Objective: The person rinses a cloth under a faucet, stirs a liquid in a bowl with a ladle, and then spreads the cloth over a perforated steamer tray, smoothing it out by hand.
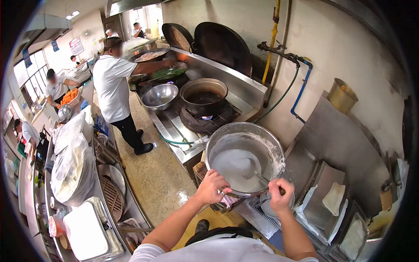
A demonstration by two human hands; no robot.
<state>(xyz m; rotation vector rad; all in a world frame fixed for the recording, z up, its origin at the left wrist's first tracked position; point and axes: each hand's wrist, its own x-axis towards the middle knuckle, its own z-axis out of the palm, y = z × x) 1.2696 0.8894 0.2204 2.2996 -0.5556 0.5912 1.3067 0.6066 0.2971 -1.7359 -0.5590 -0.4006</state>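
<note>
My left hand (pixel 211 188) is closed on the near rim of a large steel pot (pixel 274 146), with a pinkish cloth (pixel 229 201) just below it. White liquid like a thin batter (pixel 224 165) fills the pot's lower part, and splashes coat its inner wall. In my right hand (pixel 280 195) is the dark-ended handle of a ladle (pixel 262 178). The ladle slants over the near right rim, and its head rests in the white liquid. Part of another round metal vessel (pixel 270 208) shows under my right hand.
Beyond the pot, a dark cooking pot (pixel 204 94) sits over a lit burner beside a steel bowl (pixel 160 97). A co-worker (pixel 114 85) reaches over a pan of greens (pixel 168 73). A green hose (pixel 174 142) crosses the stove front. Left, a counter holds a white tray (pixel 87 231).
</note>
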